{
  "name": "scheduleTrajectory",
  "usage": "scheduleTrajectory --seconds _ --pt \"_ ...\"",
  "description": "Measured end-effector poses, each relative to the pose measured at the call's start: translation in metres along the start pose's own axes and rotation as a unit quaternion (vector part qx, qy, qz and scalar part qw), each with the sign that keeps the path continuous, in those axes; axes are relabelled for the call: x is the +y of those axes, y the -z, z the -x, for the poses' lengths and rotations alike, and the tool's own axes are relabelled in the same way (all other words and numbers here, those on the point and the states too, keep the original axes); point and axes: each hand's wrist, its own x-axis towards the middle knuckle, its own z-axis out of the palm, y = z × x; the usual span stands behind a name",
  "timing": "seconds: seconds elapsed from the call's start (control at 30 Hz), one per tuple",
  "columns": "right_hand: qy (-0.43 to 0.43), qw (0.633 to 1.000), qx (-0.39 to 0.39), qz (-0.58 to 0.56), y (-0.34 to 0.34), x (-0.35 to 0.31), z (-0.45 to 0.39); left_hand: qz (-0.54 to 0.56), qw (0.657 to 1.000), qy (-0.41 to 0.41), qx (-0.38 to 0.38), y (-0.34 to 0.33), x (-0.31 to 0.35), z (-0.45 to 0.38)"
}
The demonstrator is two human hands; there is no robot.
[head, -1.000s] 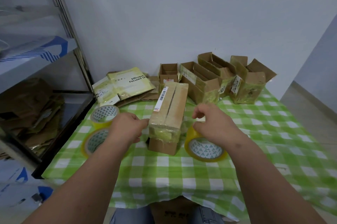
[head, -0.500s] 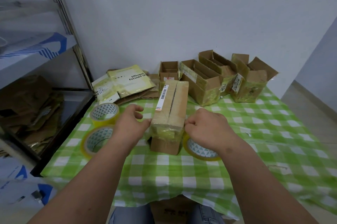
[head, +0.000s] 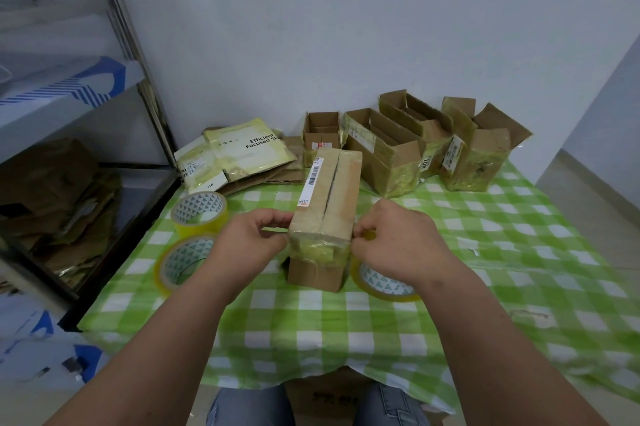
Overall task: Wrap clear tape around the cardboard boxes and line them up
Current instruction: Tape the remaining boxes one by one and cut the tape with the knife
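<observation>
The left hand point(head: 246, 241) has its fingers point(head: 273, 217) curled, thumb and forefinger pinching at the upper left edge of the closed cardboard box point(head: 325, 214), while the right hand point(head: 394, 242) curls its fingers at the box's right edge, pinching there; whether they hold a strip of tape cannot be told. Both forearms reach in from the bottom corners and converge on the box, wrists fairly straight, backs of the hands up. The box lies lengthwise away from the person in the middle of the worktop point(head: 485, 304), its near end banded with yellowish clear tape and a white barcode label point(head: 311, 181) along its top left. Under the right hand a tape roll point(head: 384, 283) lies flat, touching the box's right side; two more tape rolls point(head: 199, 209) and point(head: 180, 261) sit to the left. A green and white checked cloth covers the worktop. Along its far edge stands a row of open cardboard boxes point(head: 384, 151), partly taped, with flattened cartons point(head: 235, 155) to their left. A metal shelf unit point(head: 114, 44) stands at the left against a pale wall point(head: 311, 27).
</observation>
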Motion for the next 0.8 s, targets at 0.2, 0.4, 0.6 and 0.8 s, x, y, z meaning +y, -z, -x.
scheduleTrajectory --seconds 0.2,0.4,0.6,0.8 --pt "-0.008 0.999 -0.018 0.028 -0.001 0.000 -0.001 0.027 0.999 -0.012 -0.020 0.000 -0.007 -0.001" --pt "-0.024 0.996 -0.003 0.086 -0.005 -0.008 0.002 -0.071 0.996 -0.040 0.019 -0.009 -0.010 -0.005" --pt "-0.040 0.994 0.019 0.100 -0.008 -0.014 0.003 -0.156 0.982 -0.097 0.041 -0.016 -0.012 -0.003" --pt "-0.039 0.997 -0.059 0.039 0.010 -0.010 0.003 -0.270 0.948 -0.165 0.026 -0.016 -0.015 -0.008"
